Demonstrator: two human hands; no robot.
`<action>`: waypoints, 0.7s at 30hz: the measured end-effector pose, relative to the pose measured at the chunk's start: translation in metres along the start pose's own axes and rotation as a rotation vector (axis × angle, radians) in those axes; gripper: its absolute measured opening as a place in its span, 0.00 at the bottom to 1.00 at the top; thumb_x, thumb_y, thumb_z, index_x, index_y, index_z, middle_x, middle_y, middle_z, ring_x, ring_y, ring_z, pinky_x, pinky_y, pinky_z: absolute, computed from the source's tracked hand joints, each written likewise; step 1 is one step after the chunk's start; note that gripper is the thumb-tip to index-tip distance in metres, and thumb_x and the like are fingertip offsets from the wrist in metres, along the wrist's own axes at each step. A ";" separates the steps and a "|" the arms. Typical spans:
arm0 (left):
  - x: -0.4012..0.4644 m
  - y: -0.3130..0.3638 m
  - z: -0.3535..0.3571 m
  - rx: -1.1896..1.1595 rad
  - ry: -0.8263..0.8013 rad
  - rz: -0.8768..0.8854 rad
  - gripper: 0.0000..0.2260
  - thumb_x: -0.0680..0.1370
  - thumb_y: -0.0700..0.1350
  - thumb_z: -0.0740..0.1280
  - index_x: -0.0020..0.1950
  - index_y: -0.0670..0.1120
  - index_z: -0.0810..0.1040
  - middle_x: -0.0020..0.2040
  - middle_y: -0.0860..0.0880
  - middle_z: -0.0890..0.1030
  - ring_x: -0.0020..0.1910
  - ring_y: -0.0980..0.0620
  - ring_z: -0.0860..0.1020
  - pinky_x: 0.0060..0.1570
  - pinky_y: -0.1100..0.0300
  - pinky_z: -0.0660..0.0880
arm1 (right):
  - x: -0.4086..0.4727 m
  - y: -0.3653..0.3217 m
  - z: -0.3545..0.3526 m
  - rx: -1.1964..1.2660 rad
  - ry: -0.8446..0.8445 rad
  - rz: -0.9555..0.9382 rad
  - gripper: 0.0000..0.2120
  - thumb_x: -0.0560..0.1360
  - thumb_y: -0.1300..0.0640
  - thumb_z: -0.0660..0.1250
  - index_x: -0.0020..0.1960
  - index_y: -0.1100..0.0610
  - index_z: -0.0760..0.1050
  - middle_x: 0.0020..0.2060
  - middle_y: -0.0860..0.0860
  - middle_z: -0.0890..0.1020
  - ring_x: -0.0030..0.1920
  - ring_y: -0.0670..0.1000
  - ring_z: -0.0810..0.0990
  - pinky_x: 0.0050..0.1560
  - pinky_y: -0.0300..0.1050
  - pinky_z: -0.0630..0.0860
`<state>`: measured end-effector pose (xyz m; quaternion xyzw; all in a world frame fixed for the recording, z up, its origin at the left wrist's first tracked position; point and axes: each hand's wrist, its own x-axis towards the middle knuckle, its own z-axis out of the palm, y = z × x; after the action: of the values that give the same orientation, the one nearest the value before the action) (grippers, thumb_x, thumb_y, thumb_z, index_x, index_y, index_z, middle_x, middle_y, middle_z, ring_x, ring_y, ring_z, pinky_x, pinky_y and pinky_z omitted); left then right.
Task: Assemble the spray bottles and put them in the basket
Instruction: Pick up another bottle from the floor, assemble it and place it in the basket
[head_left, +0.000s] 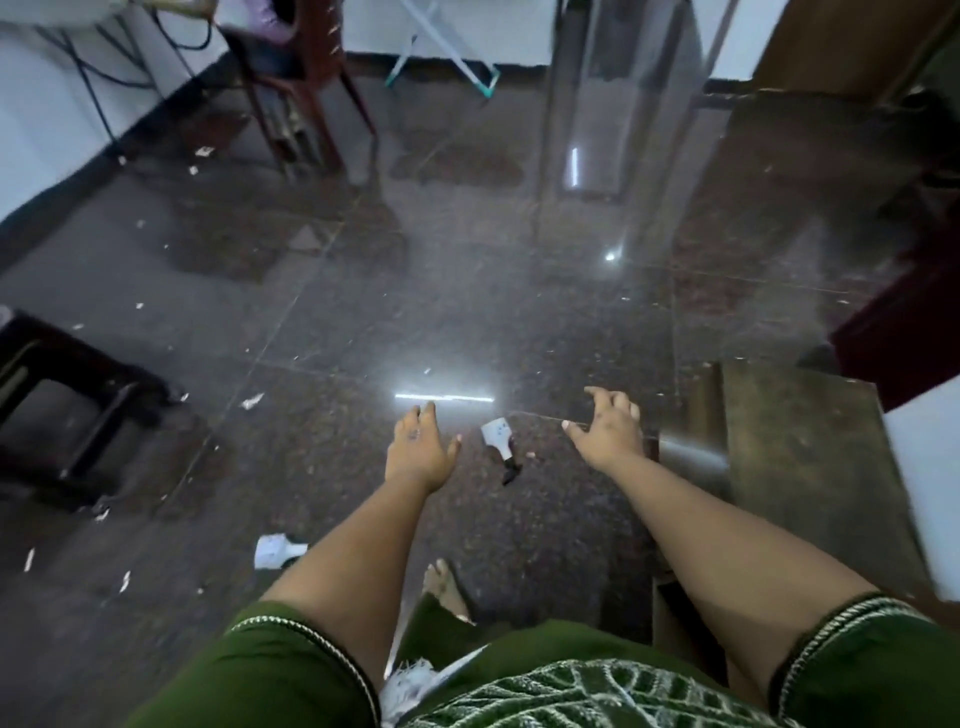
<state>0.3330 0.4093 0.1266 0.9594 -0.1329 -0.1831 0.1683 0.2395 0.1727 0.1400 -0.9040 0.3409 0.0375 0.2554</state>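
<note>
White spray bottle (500, 441) lies on the floor (311, 312) between empty, spread left hand (420, 449) and right hand (609, 426); likely pickup step, next grasp it, basket unseen

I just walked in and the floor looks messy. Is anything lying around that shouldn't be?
Yes. Two white spray bottles lie tipped over on the floor, one between the open hands, another beside the left forearm. Pale scraps are scattered about. No basket shows.
</note>
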 end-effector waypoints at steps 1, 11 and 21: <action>0.004 -0.014 0.000 -0.001 -0.012 -0.030 0.32 0.79 0.57 0.59 0.77 0.45 0.52 0.78 0.42 0.56 0.76 0.41 0.55 0.70 0.45 0.63 | 0.006 -0.011 0.012 -0.004 -0.027 -0.010 0.30 0.72 0.44 0.68 0.70 0.50 0.64 0.66 0.56 0.67 0.68 0.58 0.64 0.66 0.52 0.67; 0.093 -0.094 0.003 0.038 -0.177 -0.106 0.32 0.79 0.58 0.58 0.78 0.48 0.50 0.79 0.45 0.53 0.77 0.43 0.52 0.71 0.46 0.61 | 0.066 -0.092 0.111 -0.064 -0.245 -0.044 0.30 0.72 0.45 0.68 0.71 0.49 0.63 0.67 0.55 0.66 0.68 0.58 0.63 0.66 0.54 0.68; 0.194 -0.112 0.049 0.133 -0.303 -0.001 0.32 0.79 0.56 0.60 0.78 0.46 0.51 0.77 0.44 0.57 0.75 0.43 0.56 0.69 0.45 0.64 | 0.131 -0.064 0.187 -0.019 -0.357 0.197 0.31 0.73 0.48 0.67 0.72 0.52 0.61 0.69 0.57 0.63 0.69 0.61 0.61 0.68 0.56 0.67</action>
<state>0.5090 0.4357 -0.0176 0.9300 -0.1678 -0.3165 0.0824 0.4004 0.2264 -0.0260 -0.8476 0.3765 0.2252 0.2984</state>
